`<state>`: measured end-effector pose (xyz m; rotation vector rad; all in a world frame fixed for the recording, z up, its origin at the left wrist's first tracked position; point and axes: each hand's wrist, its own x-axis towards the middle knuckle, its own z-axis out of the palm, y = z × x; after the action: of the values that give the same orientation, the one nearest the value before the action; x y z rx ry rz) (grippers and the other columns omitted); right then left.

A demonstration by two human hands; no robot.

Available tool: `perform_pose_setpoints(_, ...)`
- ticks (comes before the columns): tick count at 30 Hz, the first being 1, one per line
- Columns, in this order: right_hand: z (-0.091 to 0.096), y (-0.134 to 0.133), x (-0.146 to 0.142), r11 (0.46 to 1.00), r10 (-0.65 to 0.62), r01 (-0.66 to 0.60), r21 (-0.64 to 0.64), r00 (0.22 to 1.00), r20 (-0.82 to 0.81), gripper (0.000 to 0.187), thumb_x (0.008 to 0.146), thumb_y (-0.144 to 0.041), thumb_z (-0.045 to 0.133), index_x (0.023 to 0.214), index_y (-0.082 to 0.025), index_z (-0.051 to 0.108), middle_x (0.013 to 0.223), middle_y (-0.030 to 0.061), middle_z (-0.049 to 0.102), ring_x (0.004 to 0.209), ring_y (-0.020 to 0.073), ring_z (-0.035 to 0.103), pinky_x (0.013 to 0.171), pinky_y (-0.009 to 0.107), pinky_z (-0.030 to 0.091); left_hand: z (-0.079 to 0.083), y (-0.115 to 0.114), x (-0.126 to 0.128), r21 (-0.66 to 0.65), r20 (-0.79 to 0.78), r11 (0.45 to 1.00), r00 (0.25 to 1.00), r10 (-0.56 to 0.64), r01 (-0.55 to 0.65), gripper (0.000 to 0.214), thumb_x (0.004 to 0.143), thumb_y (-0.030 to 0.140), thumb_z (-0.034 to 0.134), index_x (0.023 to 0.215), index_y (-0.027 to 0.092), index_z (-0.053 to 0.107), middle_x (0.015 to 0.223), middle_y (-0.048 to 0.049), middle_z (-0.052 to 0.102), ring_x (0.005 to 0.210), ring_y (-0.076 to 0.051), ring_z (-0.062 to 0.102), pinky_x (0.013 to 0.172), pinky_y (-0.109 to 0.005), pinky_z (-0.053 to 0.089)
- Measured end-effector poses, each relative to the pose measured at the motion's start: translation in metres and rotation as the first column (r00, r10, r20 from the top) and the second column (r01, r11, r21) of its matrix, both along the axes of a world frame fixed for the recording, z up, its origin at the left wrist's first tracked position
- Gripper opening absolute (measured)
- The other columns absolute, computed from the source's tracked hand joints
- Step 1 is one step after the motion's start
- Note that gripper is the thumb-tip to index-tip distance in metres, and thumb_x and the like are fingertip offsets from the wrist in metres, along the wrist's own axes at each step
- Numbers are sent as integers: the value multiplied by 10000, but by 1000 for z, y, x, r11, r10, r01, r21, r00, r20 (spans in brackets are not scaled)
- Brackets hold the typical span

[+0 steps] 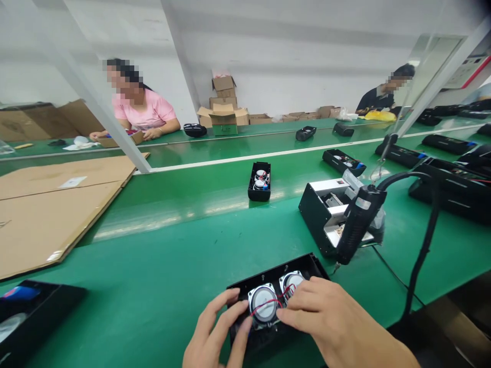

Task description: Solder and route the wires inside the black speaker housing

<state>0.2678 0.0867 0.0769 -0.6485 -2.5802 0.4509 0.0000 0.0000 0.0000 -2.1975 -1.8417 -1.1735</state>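
Note:
A black speaker housing [245, 278] lies open side up near the front edge of the bench. Inside sit two round silver speakers, a nearer left one [264, 305] and a right one [292, 280] partly covered by my fingers. Thin red wires [268, 302] cross over them. My left hand [218, 332] reaches in from the left, fingers bent and fingertips at the left speaker's edge. From the other side my right hand [326, 314] curls its fingers at that same speaker's right edge, close to the wires. My right fingers hide part of the housing.
A black electric screwdriver [358, 225] hangs beside a screw feeder [322, 214], its cable curving down on the right. Another housing [42, 317] lies at left, below flat cardboard [69, 204]. One housing [260, 181] sits mid-belt. Two co-workers sit opposite.

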Motion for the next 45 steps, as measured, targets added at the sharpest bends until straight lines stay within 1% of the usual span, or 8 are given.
perform_pose_setpoints(5,-13,-7,-16,999,40,-39,-8,961,272,209,1061,-139,586,1156,-232,748,988,30,802,885,195,680,821,336,497,-3,7,-6,-37,-281,980,939,-197,195,415,875,498,841,1206,271,734,1599,-182,591,1430,-429,641,1044,-591,663)
perform_pose_setpoints(9,-9,-6,-18,994,51,-14,-106,933,355,256,1029,-112,604,1167,-241,777,994,40,797,903,203,696,789,334,482,-16,9,9,-94,-317,975,922,-222,203,298,798,329,856,1060,269,728,1668,-171,527,1561,-499,465,1099,-768,555)
perform_pose_setpoints(21,6,2,-14,914,123,46,-403,916,383,372,988,-165,575,1278,-278,779,1217,64,784,1136,275,708,1010,413,510,-25,19,25,-45,-178,962,946,-271,268,127,829,193,695,910,288,676,1549,7,676,1657,-340,301,1346,-609,137)
perform_pose_setpoints(30,-26,-13,-16,964,58,33,-262,941,333,309,945,-64,663,1224,-190,702,1273,82,750,1241,286,660,1175,447,474,8,33,19,-159,-205,931,911,-357,329,321,773,265,827,1076,366,797,1328,51,808,1398,-424,589,1073,-610,464)
perform_pose_setpoints(33,-23,-4,-25,982,37,31,-188,936,349,281,956,-45,619,1193,-173,699,1170,84,767,1187,285,671,1101,446,502,29,47,13,-405,-53,849,918,-392,340,249,738,239,893,925,387,822,1328,57,802,1467,-427,566,1119,-642,487)
perform_pose_setpoints(37,4,38,-44,970,69,37,-240,905,420,147,871,-272,812,972,-192,743,913,64,734,917,271,693,757,368,498,57,81,0,-641,241,641,904,-354,422,103,768,290,903,757,312,803,1318,31,791,1490,-365,561,1232,-534,433)
perform_pose_setpoints(41,22,81,-58,865,161,66,-498,902,399,288,727,-383,901,896,-221,733,718,-36,635,703,176,629,544,288,364,75,116,-13,-752,430,439,871,-238,491,292,694,491,947,718,253,778,1333,16,758,1162,-268,724,970,-347,534)
perform_pose_setpoints(45,22,94,-62,798,160,105,-593,912,377,332,642,-424,918,813,-231,710,702,-54,633,678,152,609,501,253,362,81,129,-18,-789,420,372,871,-254,489,364,609,474,987,703,238,726,1306,47,746,1120,-231,701,898,-300,486)
